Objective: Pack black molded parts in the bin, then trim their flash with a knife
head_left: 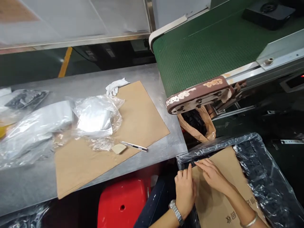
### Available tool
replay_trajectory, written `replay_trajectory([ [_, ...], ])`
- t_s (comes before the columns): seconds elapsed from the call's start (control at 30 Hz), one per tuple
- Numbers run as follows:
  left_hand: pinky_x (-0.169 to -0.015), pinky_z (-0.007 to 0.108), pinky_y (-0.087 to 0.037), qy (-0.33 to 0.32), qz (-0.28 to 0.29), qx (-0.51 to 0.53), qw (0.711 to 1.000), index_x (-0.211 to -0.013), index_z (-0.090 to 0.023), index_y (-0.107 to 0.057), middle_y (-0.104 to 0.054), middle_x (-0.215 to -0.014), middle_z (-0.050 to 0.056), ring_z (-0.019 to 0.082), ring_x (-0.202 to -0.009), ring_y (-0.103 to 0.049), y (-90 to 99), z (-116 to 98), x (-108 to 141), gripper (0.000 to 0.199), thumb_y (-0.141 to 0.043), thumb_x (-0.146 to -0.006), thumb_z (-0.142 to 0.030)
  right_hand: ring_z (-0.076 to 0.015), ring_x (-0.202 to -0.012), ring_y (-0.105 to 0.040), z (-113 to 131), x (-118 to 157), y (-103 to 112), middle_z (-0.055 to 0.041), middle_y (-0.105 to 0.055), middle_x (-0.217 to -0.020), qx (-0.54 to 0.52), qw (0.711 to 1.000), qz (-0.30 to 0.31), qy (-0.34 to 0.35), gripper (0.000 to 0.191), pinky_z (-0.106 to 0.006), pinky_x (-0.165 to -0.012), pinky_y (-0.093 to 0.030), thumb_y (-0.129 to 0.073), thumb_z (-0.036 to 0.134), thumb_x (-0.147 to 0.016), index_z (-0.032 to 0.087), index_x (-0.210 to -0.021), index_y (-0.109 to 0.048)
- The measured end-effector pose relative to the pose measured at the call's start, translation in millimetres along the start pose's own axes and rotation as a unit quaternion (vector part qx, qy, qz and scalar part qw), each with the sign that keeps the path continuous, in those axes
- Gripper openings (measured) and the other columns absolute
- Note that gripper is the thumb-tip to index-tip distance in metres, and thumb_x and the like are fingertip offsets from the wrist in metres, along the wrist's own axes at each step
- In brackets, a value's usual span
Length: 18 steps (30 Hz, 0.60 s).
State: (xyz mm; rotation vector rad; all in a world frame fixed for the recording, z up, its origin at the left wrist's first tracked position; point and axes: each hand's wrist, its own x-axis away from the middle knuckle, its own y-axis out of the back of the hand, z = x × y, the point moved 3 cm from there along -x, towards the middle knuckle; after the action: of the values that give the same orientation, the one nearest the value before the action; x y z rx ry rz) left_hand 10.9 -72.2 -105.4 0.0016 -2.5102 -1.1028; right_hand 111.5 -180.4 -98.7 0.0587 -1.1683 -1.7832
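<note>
A brown cardboard sheet (pixel 213 196) with dark printed characters lies in a bin (pixel 268 167) lined with clear plastic, at the lower right. My left hand (pixel 184 190), with a metal watch at the wrist, is at the sheet's upper left corner, its index finger extended and the other fingers curled. My right hand (pixel 212 174) rests over the sheet's top edge, fingers stretched toward the left hand. The two hands' fingertips are close together by a dark strip at the bin's edge. Whether the left fingers pinch anything is too small to tell.
A green conveyor (pixel 209 47) carrying a black device (pixel 268 14) ends above the bin. The metal table (pixel 166 142) holds a cardboard sheet (pixel 142 110), plastic-bagged white items (pixel 95 117), a white glove (pixel 115 86) and a pen-like tool (pixel 134 146). A red stool (pixel 122 196) stands below; a paper bag (pixel 209 123) sits under the conveyor.
</note>
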Motion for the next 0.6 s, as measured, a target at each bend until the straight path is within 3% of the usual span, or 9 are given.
replay_trajectory([
  [0.07,-0.073,0.041,-0.045,-0.012,0.018,-0.021,1.0,-0.128,-0.016,-0.041,-0.059,-0.1,0.009,0.024,-0.087,-0.051,0.7,3.7,-3.4,0.043,-0.034,-0.085,-0.011,-0.0155,-0.102,-0.046,-3.1,-5.8,-0.2,-0.0057,-0.057,-0.11,0.02,0.999,0.024,0.008,0.045,-0.027,-0.091,-0.037,-0.029,0.006,-0.084,0.017,-0.123,-0.049],
  [0.17,-0.073,0.037,-0.046,-0.034,0.036,-0.03,0.998,-0.123,-0.015,-0.045,-0.061,-0.095,0.008,0.021,-0.083,-0.053,-12.5,8.6,-1.8,0.042,-0.034,-0.083,-0.005,-0.0179,-0.099,-0.051,-7.3,-24.7,-10.5,-0.0085,-0.06,-0.108,0.055,0.995,0.079,0.02,0.037,-0.03,-0.09,-0.038,-0.027,0.016,-0.091,0.013,-0.116,-0.054],
  [0.3,-0.082,0.033,-0.047,-0.078,0.066,-0.037,0.994,-0.107,-0.014,-0.056,-0.058,-0.115,0.01,0.02,-0.098,-0.055,-38.6,8.0,9.7,0.039,-0.036,-0.077,0.002,-0.0236,-0.085,-0.059,-9.2,-49.9,-31.8,-0.013,-0.066,-0.089,0.097,0.986,0.138,0.004,0.04,-0.037,-0.079,-0.042,-0.027,0.03,-0.094,0.012,-0.092,-0.062],
  [0.37,-0.087,0.034,-0.045,-0.079,0.067,-0.045,0.994,-0.111,-0.013,-0.054,-0.052,-0.124,0.012,0.022,-0.108,-0.051,-46.9,6.3,13.7,0.042,-0.035,-0.077,0.002,-0.0251,-0.082,-0.061,-9.4,-56.2,-40.6,-0.0146,-0.067,-0.084,0.119,0.981,0.154,-0.019,0.044,-0.038,-0.076,-0.042,-0.025,0.032,-0.095,0.011,-0.087,-0.063],
  [0.47,-0.089,0.04,-0.044,-0.068,0.063,-0.057,0.994,-0.122,-0.009,-0.045,-0.049,-0.125,0.017,0.026,-0.111,-0.048,-52.8,3.5,14.5,0.047,-0.035,-0.077,0.001,-0.0255,-0.094,-0.059,-8.9,-58.8,-51.5,-0.0148,-0.066,-0.094,0.147,0.974,0.163,-0.054,0.04,-0.042,-0.084,-0.039,-0.03,0.032,-0.095,0.01,-0.093,-0.063],
  [0.6,-0.087,0.045,-0.043,-0.072,0.071,-0.072,0.992,-0.118,-0.005,-0.048,-0.052,-0.117,0.021,0.03,-0.107,-0.049,-56.1,0.3,13.2,0.044,-0.038,-0.075,-0.001,-0.0226,-0.113,-0.048,-6.5,-60.9,-66.9,-0.0086,-0.058,-0.114,0.167,0.968,0.161,-0.097,0.028,-0.046,-0.097,-0.032,-0.047,0.033,-0.09,0.014,-0.107,-0.058],
])
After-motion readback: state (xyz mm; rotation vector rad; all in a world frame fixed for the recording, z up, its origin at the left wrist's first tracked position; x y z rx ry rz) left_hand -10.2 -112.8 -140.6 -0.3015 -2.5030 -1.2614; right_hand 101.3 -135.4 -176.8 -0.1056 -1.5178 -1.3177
